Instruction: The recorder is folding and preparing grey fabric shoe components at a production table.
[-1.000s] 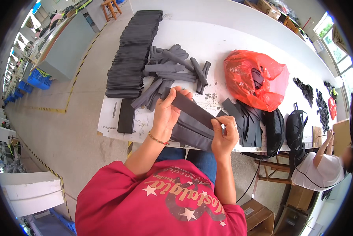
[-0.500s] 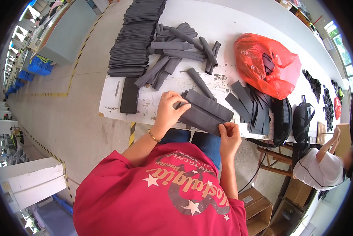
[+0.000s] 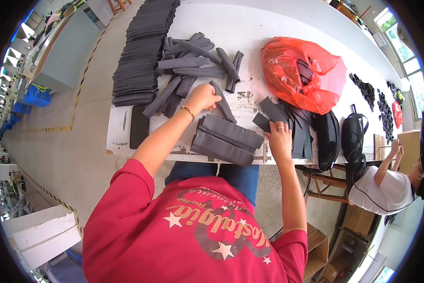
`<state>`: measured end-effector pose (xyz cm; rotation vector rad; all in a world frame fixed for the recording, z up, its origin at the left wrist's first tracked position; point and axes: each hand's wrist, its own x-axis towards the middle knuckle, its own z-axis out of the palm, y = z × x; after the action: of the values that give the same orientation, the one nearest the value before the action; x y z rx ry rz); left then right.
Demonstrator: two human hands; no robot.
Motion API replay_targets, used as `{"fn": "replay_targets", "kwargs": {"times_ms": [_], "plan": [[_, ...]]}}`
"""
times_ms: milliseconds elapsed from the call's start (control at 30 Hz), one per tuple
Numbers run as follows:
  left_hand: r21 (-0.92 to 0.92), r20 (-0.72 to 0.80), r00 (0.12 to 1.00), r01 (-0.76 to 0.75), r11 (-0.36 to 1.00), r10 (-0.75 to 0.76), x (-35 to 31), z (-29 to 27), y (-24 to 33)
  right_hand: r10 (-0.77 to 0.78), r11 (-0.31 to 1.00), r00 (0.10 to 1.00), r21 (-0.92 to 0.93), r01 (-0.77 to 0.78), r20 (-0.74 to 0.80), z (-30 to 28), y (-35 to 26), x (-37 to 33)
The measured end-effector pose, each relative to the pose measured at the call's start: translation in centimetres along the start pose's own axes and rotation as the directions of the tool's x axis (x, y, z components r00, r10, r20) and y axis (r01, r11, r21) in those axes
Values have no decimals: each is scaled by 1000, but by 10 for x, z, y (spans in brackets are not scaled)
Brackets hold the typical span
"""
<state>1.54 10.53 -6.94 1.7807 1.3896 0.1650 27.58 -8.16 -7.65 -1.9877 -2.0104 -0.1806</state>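
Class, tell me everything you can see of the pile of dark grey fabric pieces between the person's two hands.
The pile of dark grey fabric pieces lies at the near edge of the white table, slanting so its right end is nearer the person. The pieces are long and layered, like smooth, matte cloth; a lengthwise line splits the top into two bands. Neither the left hand nor the right hand touches it. The number of layers cannot be told.

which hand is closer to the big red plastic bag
Right. The right hand is at the flat dark strips, just nearer the person than the red bag; the left hand is farther off, left of the bag, by a rolled grey piece.
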Motion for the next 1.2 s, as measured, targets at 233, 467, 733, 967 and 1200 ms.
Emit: {"fn": "replay_targets", "kwargs": {"times_ms": [233,467,733,967,1200], "plan": [[-782,-173,980,-196,592,96,-17,-20,12,-165,942,965,-255,216,206,25,1,-3],[-994,-110,993,-111,11,44,-53,-14,11,-55,995,997,-86,51,-49,8,7,-5],[-962,35,999,41,-270,28,-61,4,18,379,572,922,764,-297,74,-64,-10,18],[-929,80,986,127,-349,145,-75,0,33,105,762,994,639,-103,35,-98,-73,10],[-983,1,976,41,-180,218,-89,-6,43,137,765,984,644,-30,-116,-110,-99,16]]}}
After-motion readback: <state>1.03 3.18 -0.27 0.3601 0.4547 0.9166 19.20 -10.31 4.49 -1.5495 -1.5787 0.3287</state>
